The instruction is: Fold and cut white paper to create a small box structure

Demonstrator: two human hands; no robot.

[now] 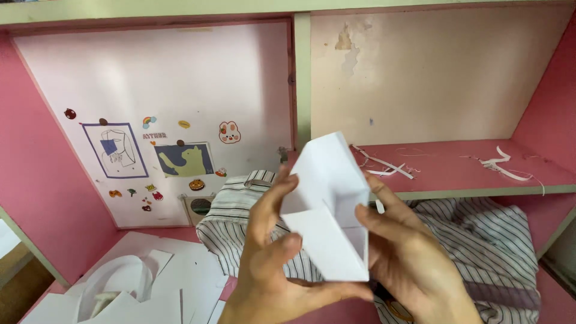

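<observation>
A folded white paper piece (329, 198), shaped like an open box with creased flaps, is held up in front of me over the desk. My left hand (273, 258) grips its left side, thumb lying along the lower edge and fingers curled against the left flap. My right hand (408, 252) holds the right side, with the thumb pressed on the front face near the fold. Both hands touch the paper; its back side is hidden from me.
A striped grey-and-white cloth (480, 240) lies bunched on the pink desk behind my hands. White paper sheets and scraps (150, 282) lie at lower left. Thin paper strips (504, 165) rest on the pink shelf (456, 192). Stickers and small pictures (183, 159) cover the back panel.
</observation>
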